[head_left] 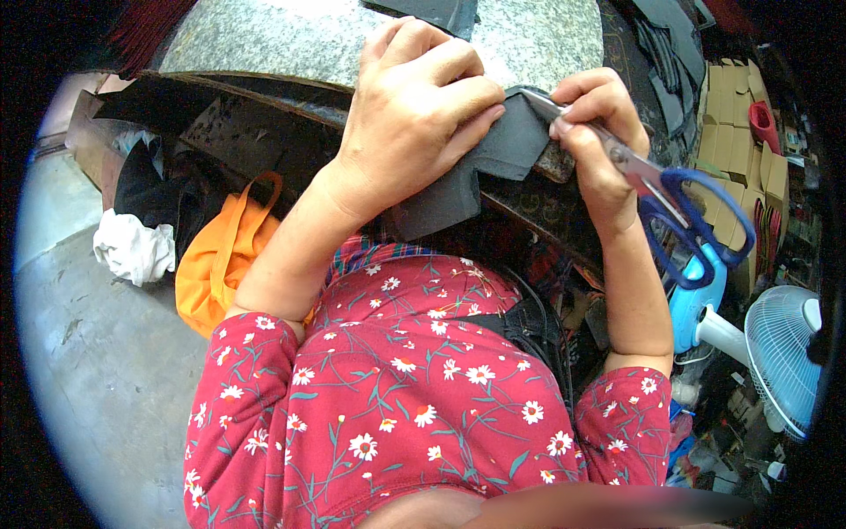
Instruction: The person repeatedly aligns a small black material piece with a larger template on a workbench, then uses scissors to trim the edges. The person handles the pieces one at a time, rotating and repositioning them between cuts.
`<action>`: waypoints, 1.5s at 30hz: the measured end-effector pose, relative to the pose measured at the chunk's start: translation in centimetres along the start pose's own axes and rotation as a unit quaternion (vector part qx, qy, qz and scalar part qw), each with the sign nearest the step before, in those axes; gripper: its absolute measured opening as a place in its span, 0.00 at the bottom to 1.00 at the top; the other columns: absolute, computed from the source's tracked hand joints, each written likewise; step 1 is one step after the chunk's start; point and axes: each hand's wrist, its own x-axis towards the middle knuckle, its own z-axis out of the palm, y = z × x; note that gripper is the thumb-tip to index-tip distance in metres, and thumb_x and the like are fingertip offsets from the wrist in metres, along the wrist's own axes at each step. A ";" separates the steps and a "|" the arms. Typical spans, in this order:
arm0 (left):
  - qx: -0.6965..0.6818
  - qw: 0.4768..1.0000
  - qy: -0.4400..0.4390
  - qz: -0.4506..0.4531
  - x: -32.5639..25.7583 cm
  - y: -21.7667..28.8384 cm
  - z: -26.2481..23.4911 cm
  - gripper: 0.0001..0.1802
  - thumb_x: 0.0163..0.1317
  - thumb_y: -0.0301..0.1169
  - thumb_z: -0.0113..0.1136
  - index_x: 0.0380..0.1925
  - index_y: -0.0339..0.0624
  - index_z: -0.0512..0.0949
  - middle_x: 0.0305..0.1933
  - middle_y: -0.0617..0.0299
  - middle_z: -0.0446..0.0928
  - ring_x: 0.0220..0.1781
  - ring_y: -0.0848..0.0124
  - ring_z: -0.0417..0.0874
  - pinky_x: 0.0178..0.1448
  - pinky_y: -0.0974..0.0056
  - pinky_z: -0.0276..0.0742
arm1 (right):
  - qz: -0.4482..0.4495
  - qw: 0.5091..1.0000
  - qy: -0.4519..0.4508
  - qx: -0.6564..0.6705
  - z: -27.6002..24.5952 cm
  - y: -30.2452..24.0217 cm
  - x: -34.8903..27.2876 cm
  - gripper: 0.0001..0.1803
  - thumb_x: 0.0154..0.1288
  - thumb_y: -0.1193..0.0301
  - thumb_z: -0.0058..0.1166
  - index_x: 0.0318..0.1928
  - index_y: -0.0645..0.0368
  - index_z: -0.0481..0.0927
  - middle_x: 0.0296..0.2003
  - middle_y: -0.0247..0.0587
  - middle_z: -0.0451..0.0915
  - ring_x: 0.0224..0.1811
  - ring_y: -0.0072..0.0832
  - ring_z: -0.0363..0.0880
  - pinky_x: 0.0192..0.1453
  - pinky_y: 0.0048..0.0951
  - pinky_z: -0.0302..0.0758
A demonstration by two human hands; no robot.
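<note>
A dark grey, sheet-like piece [520,145] with angular cut edges hangs over the near edge of the speckled stone slab [264,44]. My left hand [423,110] is closed on its upper part, fingers curled and thumb pressed along it. In my right hand [604,132] is a pair of scissors [636,166], gripped by the blades near the tip rather than by the handles. Their blue handle loops stick out to the right, with no fingers in them. The blade tips point left and touch or overlap the top edge of the grey piece; which of the two I cannot tell.
Another dark piece [432,11] lies on the slab at the far edge. More dark pieces [665,53] are heaped at far right. An orange bag [220,264] and a white bundle [134,247] sit at left. Cardboard boxes [731,97] and a blue fan [784,353] stand at right.
</note>
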 end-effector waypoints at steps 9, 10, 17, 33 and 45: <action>-0.014 1.000 0.016 -0.002 0.0 -0.1 0.4 0.08 0.50 0.30 0.72 0.32 0.48 0.84 0.33 0.65 0.76 0.41 0.62 0.77 0.52 0.57 0.71 | -0.011 0.997 -0.030 -0.076 0.0 -0.2 0.2 0.05 0.50 0.83 0.52 0.28 0.62 0.75 0.34 0.44 0.77 0.34 0.30 0.77 0.42 0.27 0.75; -0.014 1.000 0.017 -0.002 -0.1 -0.1 0.4 0.08 0.50 0.30 0.72 0.32 0.48 0.84 0.33 0.65 0.76 0.41 0.62 0.76 0.52 0.56 0.71 | -0.044 0.992 -0.038 -0.110 0.1 -0.3 0.3 0.04 0.47 0.81 0.53 0.26 0.61 0.74 0.31 0.44 0.77 0.34 0.33 0.77 0.41 0.30 0.75; -0.015 1.000 0.023 0.011 -0.2 -0.4 0.7 0.08 0.50 0.30 0.71 0.31 0.47 0.84 0.32 0.64 0.76 0.40 0.62 0.76 0.51 0.57 0.71 | 0.089 0.991 0.034 0.099 0.8 -0.7 0.2 0.04 0.50 0.81 0.55 0.28 0.62 0.75 0.34 0.43 0.76 0.36 0.31 0.76 0.43 0.29 0.74; -0.006 1.000 -0.018 -0.013 0.1 -0.5 0.4 0.09 0.54 0.32 0.69 0.35 0.48 0.84 0.37 0.62 0.78 0.46 0.60 0.76 0.55 0.55 0.71 | 0.133 0.979 0.018 0.151 -2.1 -0.6 2.0 0.07 0.60 0.78 0.46 0.37 0.63 0.76 0.34 0.41 0.78 0.36 0.27 0.80 0.46 0.28 0.78; 0.147 0.987 -0.062 0.011 1.3 -0.3 0.0 0.03 0.59 0.30 0.63 0.32 0.45 0.80 0.34 0.60 0.76 0.47 0.59 0.77 0.53 0.57 0.74 | 0.269 0.881 0.159 -0.354 -15.7 9.4 0.3 0.20 0.63 0.53 0.67 0.34 0.59 0.81 0.23 0.26 0.74 0.26 0.15 0.67 0.32 0.23 0.65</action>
